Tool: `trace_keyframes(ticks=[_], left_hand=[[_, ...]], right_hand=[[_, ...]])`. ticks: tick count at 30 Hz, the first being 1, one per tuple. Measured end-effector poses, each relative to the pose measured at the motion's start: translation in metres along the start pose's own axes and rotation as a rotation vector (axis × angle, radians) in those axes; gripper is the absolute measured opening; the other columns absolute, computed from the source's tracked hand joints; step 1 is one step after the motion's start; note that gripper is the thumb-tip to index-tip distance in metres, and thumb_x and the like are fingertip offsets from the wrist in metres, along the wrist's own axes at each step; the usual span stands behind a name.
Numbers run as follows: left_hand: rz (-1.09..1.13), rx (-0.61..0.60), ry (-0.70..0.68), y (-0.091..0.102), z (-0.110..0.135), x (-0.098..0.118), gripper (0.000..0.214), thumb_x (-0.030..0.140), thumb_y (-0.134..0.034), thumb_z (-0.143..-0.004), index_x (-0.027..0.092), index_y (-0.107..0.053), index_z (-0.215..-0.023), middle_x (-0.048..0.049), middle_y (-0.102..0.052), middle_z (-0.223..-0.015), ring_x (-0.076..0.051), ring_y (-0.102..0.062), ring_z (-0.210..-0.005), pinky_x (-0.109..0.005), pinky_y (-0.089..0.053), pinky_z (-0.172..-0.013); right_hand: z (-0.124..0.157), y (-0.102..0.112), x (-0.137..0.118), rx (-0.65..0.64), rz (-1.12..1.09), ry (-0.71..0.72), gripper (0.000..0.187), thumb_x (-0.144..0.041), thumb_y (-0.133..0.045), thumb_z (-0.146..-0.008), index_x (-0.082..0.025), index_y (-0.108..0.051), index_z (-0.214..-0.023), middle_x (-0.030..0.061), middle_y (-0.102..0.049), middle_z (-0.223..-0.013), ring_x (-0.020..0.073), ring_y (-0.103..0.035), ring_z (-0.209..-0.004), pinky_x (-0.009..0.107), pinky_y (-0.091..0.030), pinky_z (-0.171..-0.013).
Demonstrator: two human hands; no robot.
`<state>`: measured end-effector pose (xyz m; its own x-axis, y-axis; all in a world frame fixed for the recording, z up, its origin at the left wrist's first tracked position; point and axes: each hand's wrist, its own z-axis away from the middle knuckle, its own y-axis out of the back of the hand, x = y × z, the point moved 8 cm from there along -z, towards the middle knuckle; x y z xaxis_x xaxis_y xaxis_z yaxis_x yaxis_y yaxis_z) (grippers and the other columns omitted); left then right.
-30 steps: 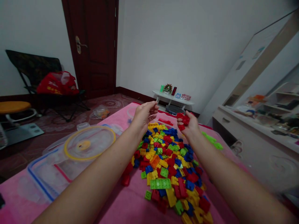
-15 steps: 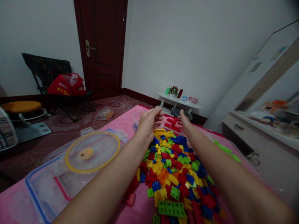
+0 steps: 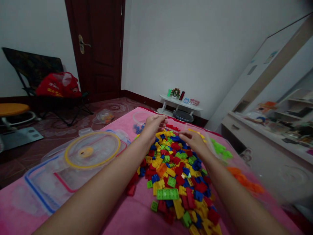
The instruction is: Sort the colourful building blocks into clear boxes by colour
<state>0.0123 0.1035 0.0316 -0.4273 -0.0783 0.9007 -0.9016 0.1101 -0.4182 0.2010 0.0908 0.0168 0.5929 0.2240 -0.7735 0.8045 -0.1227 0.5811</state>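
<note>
A big heap of red, yellow, blue and green toy bricks (image 3: 171,169) lies on a pink cloth (image 3: 137,215). My left hand (image 3: 153,125) hovers over the heap's far end with its fingers curled in; what is inside them is hidden. My right hand (image 3: 193,140) reaches palm down over the far right part of the heap, fingers stretched out and holding nothing. A small group of red bricks (image 3: 174,127) lies just beyond both hands.
Sorted green bricks (image 3: 220,148) and orange bricks (image 3: 244,181) lie on the right. A clear tub (image 3: 140,118) holds blue bricks at the far end. Clear lids, one yellow-ringed (image 3: 91,150), one blue-rimmed (image 3: 41,182), lie left. A white dresser (image 3: 266,153) stands right.
My right hand held red bricks a second ago; it set them down beyond the heap and has come back empty over the pile. The left hand stayed at the far end.
</note>
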Motion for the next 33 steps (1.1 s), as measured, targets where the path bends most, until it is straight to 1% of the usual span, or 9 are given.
trace_keyframes(ticks=[3, 5, 8, 10, 14, 17, 21, 26, 33], left_hand=[[-0.355, -0.177, -0.077, -0.017, 0.002, -0.011, 0.022, 0.034, -0.057, -0.071, 0.013, -0.064, -0.076, -0.0042, -0.064, -0.072, -0.01, -0.055, -0.058, -0.019, -0.039, -0.051], [-0.647, -0.304, -0.218, -0.03, 0.006, -0.016, 0.021, 0.03, -0.054, -0.072, 0.014, -0.067, -0.076, -0.0047, -0.066, -0.073, -0.013, -0.057, -0.063, -0.021, -0.04, -0.055], [-1.018, -0.396, -0.416, -0.041, 0.013, -0.023, 0.021, 0.023, -0.051, -0.072, 0.017, -0.07, -0.08, -0.0041, -0.068, -0.076, -0.015, -0.059, -0.069, -0.023, -0.041, -0.063], [-1.162, -0.406, -0.463, -0.041, 0.013, -0.027, 0.024, 0.019, -0.05, -0.072, 0.018, -0.071, -0.083, -0.0045, -0.069, -0.079, -0.016, -0.059, -0.07, -0.024, -0.041, -0.065], [-1.321, -0.321, -0.453, -0.025, 0.004, -0.023, 0.025, 0.016, -0.053, -0.068, 0.019, -0.072, -0.084, -0.0052, -0.068, -0.076, -0.017, -0.059, -0.069, -0.024, -0.04, -0.063], [-1.362, -0.233, -0.44, -0.011, -0.003, -0.012, 0.021, 0.018, -0.058, -0.065, 0.02, -0.072, -0.08, -0.0044, -0.067, -0.069, -0.016, -0.056, -0.062, -0.024, -0.037, -0.059], [-1.309, -0.443, -0.324, -0.014, 0.0, -0.016, 0.016, 0.021, -0.063, -0.062, 0.019, -0.072, -0.075, -0.0027, -0.067, -0.067, -0.014, -0.056, -0.058, -0.021, -0.037, -0.054], [-1.311, -0.772, -0.134, -0.032, 0.026, -0.036, 0.017, 0.026, -0.068, -0.057, 0.019, -0.072, -0.073, -0.0002, -0.066, -0.062, -0.012, -0.055, -0.054, -0.019, -0.035, -0.049], [-1.611, -0.686, -0.229, -0.05, 0.047, -0.039, 0.019, 0.023, -0.074, -0.047, 0.025, -0.072, -0.065, -0.0001, -0.066, -0.062, -0.014, -0.055, -0.057, -0.021, -0.032, -0.051]], right_hand=[[0.033, -0.019, -0.004, -0.13, 0.258, 0.104, 0.039, -0.022, -0.059, -0.072, -0.018, -0.063, -0.11, 0.0078, -0.064, -0.113, 0.023, -0.057, -0.104, 0.039, -0.039, -0.094], [0.047, -0.027, -0.007, -0.17, 0.343, 0.156, 0.043, -0.02, -0.054, -0.076, -0.019, -0.059, -0.118, 0.0078, -0.06, -0.121, 0.0222, -0.053, -0.111, 0.039, -0.035, -0.098], [0.056, -0.023, -0.015, -0.144, 0.356, 0.195, 0.04, -0.016, -0.047, -0.078, -0.018, -0.06, -0.116, 0.0074, -0.061, -0.119, 0.0201, -0.053, -0.11, 0.037, -0.036, -0.098], [0.058, -0.011, -0.018, -0.107, 0.357, 0.204, 0.039, -0.013, -0.047, -0.076, -0.017, -0.062, -0.111, 0.0071, -0.063, -0.114, 0.0194, -0.055, -0.106, 0.034, -0.038, -0.095], [0.063, 0.005, -0.013, -0.111, 0.441, 0.203, 0.038, -0.008, -0.052, -0.068, -0.021, -0.066, -0.102, 0.005, -0.065, -0.1, 0.0187, -0.058, -0.09, 0.031, -0.043, -0.082], [0.071, -0.001, -0.011, -0.162, 0.534, 0.225, 0.043, -0.012, -0.057, -0.069, -0.025, -0.063, -0.109, 0.0043, -0.063, -0.098, 0.0189, -0.057, -0.087, 0.029, -0.042, -0.076], [0.077, -0.016, -0.015, -0.181, 0.67, 0.241, 0.043, -0.018, -0.059, -0.073, -0.032, -0.06, -0.113, 0.0043, -0.059, -0.103, 0.0204, -0.056, -0.092, 0.029, -0.039, -0.076], [0.076, -0.022, -0.014, -0.169, 0.659, 0.241, 0.034, -0.015, -0.059, -0.073, -0.028, -0.063, -0.104, 0.0042, -0.06, -0.102, 0.0203, -0.055, -0.098, 0.029, -0.038, -0.082], [0.076, -0.022, -0.005, -0.185, 0.657, 0.239, 0.031, -0.023, -0.056, -0.078, -0.029, -0.061, -0.108, 0.0038, -0.063, -0.107, 0.0208, -0.057, -0.099, 0.029, -0.039, -0.081]])
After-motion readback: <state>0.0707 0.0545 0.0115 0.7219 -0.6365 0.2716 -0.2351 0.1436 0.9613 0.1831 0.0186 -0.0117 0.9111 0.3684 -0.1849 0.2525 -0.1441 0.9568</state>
